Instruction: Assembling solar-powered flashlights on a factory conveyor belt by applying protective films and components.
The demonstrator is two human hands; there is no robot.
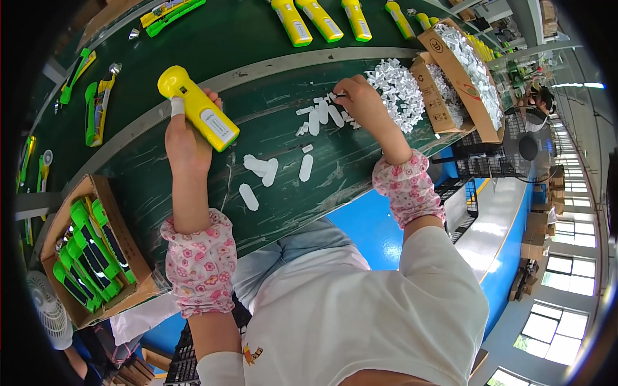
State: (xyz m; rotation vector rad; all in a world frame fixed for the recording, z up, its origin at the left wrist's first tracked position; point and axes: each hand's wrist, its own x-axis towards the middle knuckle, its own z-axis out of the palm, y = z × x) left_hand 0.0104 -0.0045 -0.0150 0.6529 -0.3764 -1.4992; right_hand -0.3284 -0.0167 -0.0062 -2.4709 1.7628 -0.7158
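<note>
Here's the yellow flashlight [205, 116], up over the green worktop [283, 215], head end toward the far left, pale label facing up. The left hand [188, 145] has it wrapped firmly, thumb along the body. And the right hand [362, 100], fingertips pinched together, is down among the small white pieces [394, 96]; whether it grips one, I can't tell!

How far along? The flashlight looks whole and already labelled, so I'd call this unit well advanced, with whatever the small pieces supply perhaps left to do. Plenty of them lie loose, and white oval strips [306, 168] are scattered nearer the body.

Outward now: beyond the curved grey rail [257, 69], a row of yellow flashlights [322, 22] looks finished, while the left carton [122, 228] is packed with green-framed units [90, 248] that seem to be waiting.

Room to move: the best lane runs from flashlight to pieces, above the strips. The rail borders the far side, the right-hand cartons [432, 100] hem in the pile, and the left carton closes that corner. Watch the near edge, right in front of the lap, with blue floor [380, 225] below!
</note>
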